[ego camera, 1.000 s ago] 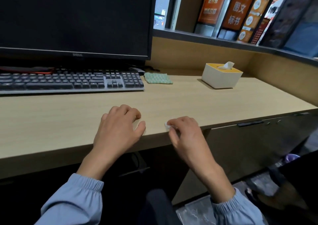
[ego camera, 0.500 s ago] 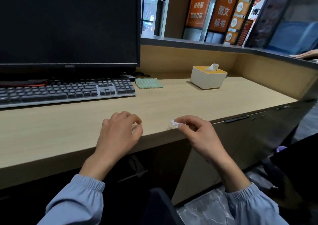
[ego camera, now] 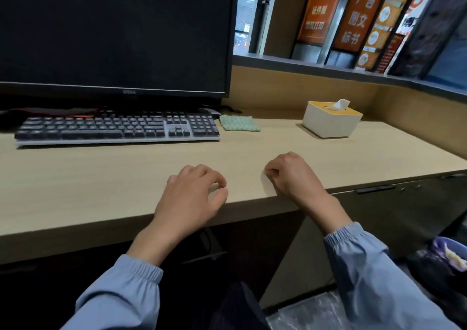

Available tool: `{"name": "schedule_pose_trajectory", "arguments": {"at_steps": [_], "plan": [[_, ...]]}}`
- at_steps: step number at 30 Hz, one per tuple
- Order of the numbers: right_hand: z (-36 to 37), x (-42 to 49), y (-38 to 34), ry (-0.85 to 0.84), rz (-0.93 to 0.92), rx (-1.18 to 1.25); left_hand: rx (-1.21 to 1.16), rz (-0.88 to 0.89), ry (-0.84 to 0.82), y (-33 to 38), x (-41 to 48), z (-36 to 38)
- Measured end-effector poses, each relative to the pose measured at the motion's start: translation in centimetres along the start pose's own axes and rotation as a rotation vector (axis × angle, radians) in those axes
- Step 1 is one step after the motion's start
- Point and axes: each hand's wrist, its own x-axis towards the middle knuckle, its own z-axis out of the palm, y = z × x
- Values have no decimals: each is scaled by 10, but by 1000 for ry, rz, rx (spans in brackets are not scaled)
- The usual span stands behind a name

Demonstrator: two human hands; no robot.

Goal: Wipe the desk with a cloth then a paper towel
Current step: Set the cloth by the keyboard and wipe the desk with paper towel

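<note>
Nearer me than the keyboard point(ego camera: 116, 127), at the front edge of the bench point(ego camera: 75, 185), my left hand point(ego camera: 192, 196) rests with fingers loosely curled and nothing in it. My right hand point(ego camera: 293, 175) lies beside it, knuckles up and fingers tucked under; I cannot tell whether it holds anything. Just off the keyboard's right end lies the green cloth point(ego camera: 240, 124), flat. Further right stands the tissue box point(ego camera: 331, 122), a paper towel point(ego camera: 340, 104) poking up.

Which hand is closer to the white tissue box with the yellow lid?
Right. The right hand lies in front of the white, yellow-lidded tissue box, slightly leftward; the left hand lies farther left.
</note>
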Motion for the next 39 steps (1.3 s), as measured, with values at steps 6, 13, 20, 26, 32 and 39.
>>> {"name": "schedule_pose_trajectory", "arguments": {"at_steps": [6,13,20,26,32,39], "plan": [[-16,-41,-12,22,-111,57,-35,-7,-11,-3,-2,-1],[-21,-24,26,-5,31,17,-1,-28,-12,1,-1,0],[-12,-64,-32,29,-215,86,18,-31,10,0,-1,1],[-17,-47,26,97,12,13,10,-18,17,-1,-2,2],[-3,-75,-43,79,-205,105,24,-28,27,-1,-1,5],[-9,-34,16,105,12,-6,7,-17,31,-2,-3,5]]}}
